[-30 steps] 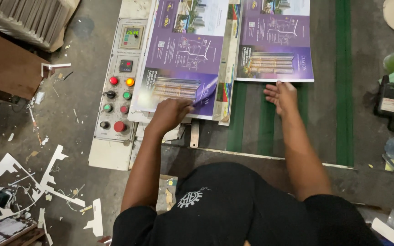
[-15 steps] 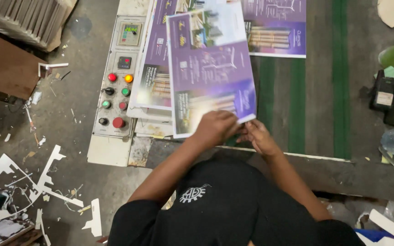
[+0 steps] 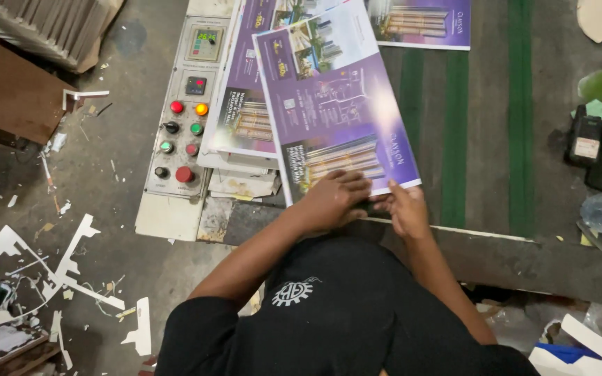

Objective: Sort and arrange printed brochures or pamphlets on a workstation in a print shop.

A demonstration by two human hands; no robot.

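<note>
Two bare hands meet at the lower centre of the frame, both on the near edge of a large purple printed sheet [image 3: 336, 111]. The left hand [image 3: 334, 198] lies on top of the sheet's lower edge with its fingers curled down over the print, and the right hand [image 3: 405, 209] grips the lower right corner, fingers closed on the edge just beside the left. The sheet runs tilted from the hands up to the top centre of the frame, lifted over a stack of similar purple sheets [image 3: 245, 118] that sits just left of it. Another purple sheet [image 3: 423, 24] lies at the top of the frame, on a dark machine bed [image 3: 496, 139] with green stripes. Left of the stack is a pale control panel [image 3: 182, 118] with red, orange, green and black buttons. White cardboard offcuts [image 3: 43, 268] litter the floor at the lower left.
</note>
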